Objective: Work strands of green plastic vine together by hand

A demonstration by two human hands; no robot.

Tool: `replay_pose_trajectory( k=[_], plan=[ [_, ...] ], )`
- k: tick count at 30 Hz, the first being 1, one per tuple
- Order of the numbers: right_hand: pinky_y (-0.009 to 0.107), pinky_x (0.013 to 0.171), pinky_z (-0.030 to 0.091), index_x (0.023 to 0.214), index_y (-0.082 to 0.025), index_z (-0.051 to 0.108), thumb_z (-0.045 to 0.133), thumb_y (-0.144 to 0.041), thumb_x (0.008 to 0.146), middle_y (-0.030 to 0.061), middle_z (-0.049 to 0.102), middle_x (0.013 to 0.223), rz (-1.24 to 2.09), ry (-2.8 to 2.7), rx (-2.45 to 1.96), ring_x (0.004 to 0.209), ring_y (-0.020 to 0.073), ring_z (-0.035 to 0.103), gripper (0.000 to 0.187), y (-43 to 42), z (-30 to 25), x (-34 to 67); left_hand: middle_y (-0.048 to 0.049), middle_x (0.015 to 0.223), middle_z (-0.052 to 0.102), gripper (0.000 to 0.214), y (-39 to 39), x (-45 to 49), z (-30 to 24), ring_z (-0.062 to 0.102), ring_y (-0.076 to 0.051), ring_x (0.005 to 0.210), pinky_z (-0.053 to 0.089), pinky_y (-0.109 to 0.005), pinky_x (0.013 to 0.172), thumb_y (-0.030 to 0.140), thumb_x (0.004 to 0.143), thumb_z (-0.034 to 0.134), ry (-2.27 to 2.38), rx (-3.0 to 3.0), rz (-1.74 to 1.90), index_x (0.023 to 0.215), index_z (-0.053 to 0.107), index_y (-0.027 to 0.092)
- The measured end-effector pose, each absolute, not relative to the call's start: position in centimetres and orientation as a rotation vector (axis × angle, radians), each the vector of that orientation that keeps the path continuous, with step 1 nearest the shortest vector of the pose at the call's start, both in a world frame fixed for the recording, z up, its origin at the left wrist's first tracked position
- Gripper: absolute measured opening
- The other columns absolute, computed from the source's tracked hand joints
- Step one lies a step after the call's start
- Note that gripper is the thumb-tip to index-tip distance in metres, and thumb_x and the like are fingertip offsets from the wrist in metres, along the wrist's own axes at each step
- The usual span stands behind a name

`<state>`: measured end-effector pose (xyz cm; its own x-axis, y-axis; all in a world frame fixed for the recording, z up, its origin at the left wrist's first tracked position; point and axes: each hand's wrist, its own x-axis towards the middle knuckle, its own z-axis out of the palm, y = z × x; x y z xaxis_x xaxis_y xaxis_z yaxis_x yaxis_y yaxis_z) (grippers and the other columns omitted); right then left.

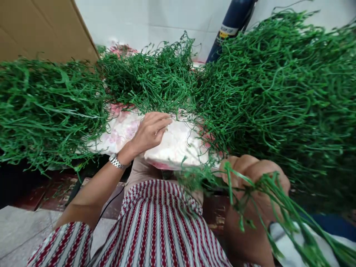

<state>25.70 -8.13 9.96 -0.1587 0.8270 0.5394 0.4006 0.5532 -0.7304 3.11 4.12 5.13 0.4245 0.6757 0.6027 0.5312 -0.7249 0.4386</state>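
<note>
Large heaps of thin green plastic strands (264,92) cover a table spread with a pink-and-white flowered cloth (178,144). My left hand (151,131), a metal watch on its wrist, rests on the cloth with fingers curled in a pinch at the edge of the middle heap (150,78); what it pinches is too small to see. My right hand (253,193) is close to the camera, closed around a bunch of green strands (280,207) that trail off to the lower right.
Another green heap (47,111) lies at the left. A cardboard sheet (41,29) leans at the back left, a dark blue cylinder (230,26) at the back by a white tiled wall. My lap in red-and-white striped fabric (155,230) sits below.
</note>
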Motion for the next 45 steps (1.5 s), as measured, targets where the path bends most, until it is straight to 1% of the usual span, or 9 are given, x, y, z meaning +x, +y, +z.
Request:
replay_pose_trajectory(
  k=[4,9,16,20,24,29,36,42,45],
  plan=[
    [0.032,0.047,0.041,0.072,-0.023,0.038,0.041,-0.04,0.087,0.0011,0.041,0.057,0.708,-1.53,-0.891,0.05,0.0163,0.047,0.023,-6.5,9.7,25.4,-0.0075,0.099,0.068,0.021,1.0,3.3,7.5,0.06,-0.018,0.096,0.047,-0.034,0.087,0.026,0.085,0.053,0.874,1.938,1.31,0.098,0.066,0.018],
    [0.034,0.053,0.045,0.07,-0.023,0.043,0.044,-0.042,0.088,0.0019,0.047,0.061,0.854,-1.516,-0.719,0.056,0.0161,0.051,0.026,-4.9,9.5,24.1,-0.006,0.089,0.067,0.027,-0.2,4.4,5.8,0.061,-0.015,0.078,0.05,-0.029,0.074,0.037,0.084,0.054,0.879,1.349,1.175,0.093,0.067,0.016],
    [0.034,0.057,0.043,0.067,-0.022,0.053,0.057,-0.038,0.08,-0.0004,0.045,0.056,1.148,-1.264,-0.457,0.055,0.0151,0.048,0.021,-3.5,8.8,22.4,-0.0031,0.079,0.065,0.021,-1.6,4.2,4.6,0.059,-0.014,0.072,0.048,-0.023,0.063,0.03,0.071,0.068,0.817,1.144,0.881,0.087,0.07,0.017],
    [0.033,0.055,0.043,0.068,-0.022,0.056,0.058,-0.04,0.078,0.0,0.045,0.056,1.204,-1.232,-0.469,0.056,0.0156,0.049,0.021,-3.0,8.4,22.3,-0.0013,0.071,0.061,0.017,-2.2,4.8,4.7,0.055,-0.011,0.062,0.044,-0.02,0.054,0.027,0.063,0.075,0.791,1.004,0.976,0.073,0.068,0.016],
    [0.03,0.051,0.04,0.071,-0.022,0.058,0.058,-0.037,0.078,0.0003,0.046,0.059,1.102,-1.274,-0.559,0.055,0.0151,0.048,0.016,-3.1,7.2,23.8,-0.0002,0.07,0.061,0.015,-1.3,4.2,4.6,0.055,-0.009,0.063,0.044,-0.018,0.057,0.024,0.06,0.077,0.826,0.998,1.384,0.07,0.069,0.017],
    [0.028,0.056,0.039,0.084,-0.02,0.06,0.056,-0.022,0.081,0.0011,0.052,0.066,0.823,-1.654,-0.862,0.061,0.0141,0.049,0.006,-3.9,5.8,25.9,0.0009,0.069,0.061,0.007,-0.1,1.7,4.9,0.054,-0.009,0.064,0.042,-0.02,0.058,0.015,0.069,0.069,0.977,1.342,1.689,0.075,0.07,0.019],
    [0.032,0.075,0.045,0.099,-0.015,0.061,0.058,-0.022,0.083,0.0075,0.062,0.09,0.494,-2.203,-1.055,0.083,0.018,0.058,0.017,-4.5,6.7,25.5,-0.0025,0.074,0.062,0.022,-0.6,1.0,4.9,0.057,-0.013,0.072,0.046,-0.027,0.064,0.003,0.073,0.061,1.072,2.032,1.695,0.088,0.068,0.017],
    [0.03,0.078,0.046,0.102,-0.014,0.061,0.056,-0.017,0.083,0.0073,0.063,0.091,0.438,-2.111,-1.056,0.086,0.0166,0.058,0.02,-4.2,7.0,24.1,-0.0027,0.074,0.062,0.022,-1.3,1.4,4.3,0.057,-0.015,0.073,0.047,-0.031,0.065,0.004,0.073,0.061,1.004,2.147,1.677,0.09,0.066,0.018],
    [0.031,0.081,0.047,0.115,-0.013,0.055,0.058,-0.015,0.082,0.0082,0.064,0.096,0.447,-2.107,-1.031,0.089,0.0171,0.059,0.033,-3.9,7.0,22.9,-0.0033,0.075,0.062,0.021,-1.5,1.6,4.5,0.058,-0.016,0.075,0.047,-0.034,0.068,0.004,0.073,0.061,0.939,2.212,1.601,0.089,0.065,0.018]
  ],
)
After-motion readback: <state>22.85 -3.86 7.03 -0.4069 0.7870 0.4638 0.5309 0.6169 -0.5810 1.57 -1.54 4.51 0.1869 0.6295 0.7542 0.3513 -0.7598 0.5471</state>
